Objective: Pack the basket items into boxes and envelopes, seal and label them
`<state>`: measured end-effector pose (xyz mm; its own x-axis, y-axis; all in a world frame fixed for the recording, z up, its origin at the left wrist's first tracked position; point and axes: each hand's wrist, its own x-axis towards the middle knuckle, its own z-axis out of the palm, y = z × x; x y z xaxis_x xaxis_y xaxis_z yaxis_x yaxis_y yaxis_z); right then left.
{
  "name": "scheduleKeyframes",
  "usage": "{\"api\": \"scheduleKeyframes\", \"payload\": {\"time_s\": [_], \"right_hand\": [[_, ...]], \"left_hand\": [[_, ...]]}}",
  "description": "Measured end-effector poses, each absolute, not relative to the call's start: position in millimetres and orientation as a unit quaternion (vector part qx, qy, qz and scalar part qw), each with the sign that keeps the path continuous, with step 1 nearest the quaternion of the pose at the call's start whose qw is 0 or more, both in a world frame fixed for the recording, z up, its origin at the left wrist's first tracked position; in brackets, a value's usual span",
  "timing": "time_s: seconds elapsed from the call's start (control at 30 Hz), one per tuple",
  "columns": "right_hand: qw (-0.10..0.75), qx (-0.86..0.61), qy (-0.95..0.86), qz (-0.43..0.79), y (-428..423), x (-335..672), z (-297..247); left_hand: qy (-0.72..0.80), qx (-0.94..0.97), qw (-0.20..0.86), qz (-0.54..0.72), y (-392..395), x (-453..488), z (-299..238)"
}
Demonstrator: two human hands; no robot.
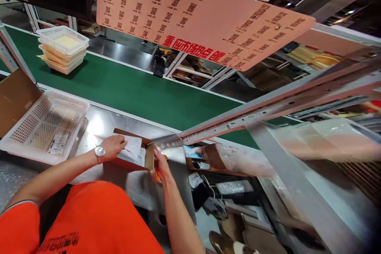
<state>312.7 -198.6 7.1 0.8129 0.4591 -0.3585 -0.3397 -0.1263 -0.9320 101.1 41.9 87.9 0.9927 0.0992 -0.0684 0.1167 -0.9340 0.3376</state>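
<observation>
An open cardboard box (149, 158) sits on the metal bench in front of me. White packets (133, 146) lie inside it. My left hand (114, 147), with a watch on the wrist, reaches over the box's left end, its fingers closed on the edge of one white packet. At the other end, my right hand (161, 165) grips the box's right wall between thumb and fingers. Something orange (156, 175) shows just below that hand, partly hidden, and I cannot make out what it is.
On the left stands a white plastic basket (70, 149) with a labelled packet inside. Behind the bench runs a green conveyor belt (125, 83) carrying stacked baskets (64, 49). A slanted metal frame bar (214, 121) and a board of printed codes (220, 20) hang ahead.
</observation>
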Motion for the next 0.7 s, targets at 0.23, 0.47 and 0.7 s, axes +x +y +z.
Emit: {"api": "scheduleKeyframes", "payload": {"time_s": [0.23,0.47,0.7], "right_hand": [[0.686,-0.635,-0.037,0.354,-208,299,-10],[0.699,-0.618,-0.037,0.359,-207,281,-28],[0.626,-0.727,-0.058,0.277,-167,255,-38]], "left_hand": [[0.073,0.979,0.170,-0.087,19,136,63],[0.210,0.954,0.212,0.019,33,51,31],[0.105,0.962,0.195,-0.159,23,70,38]]}}
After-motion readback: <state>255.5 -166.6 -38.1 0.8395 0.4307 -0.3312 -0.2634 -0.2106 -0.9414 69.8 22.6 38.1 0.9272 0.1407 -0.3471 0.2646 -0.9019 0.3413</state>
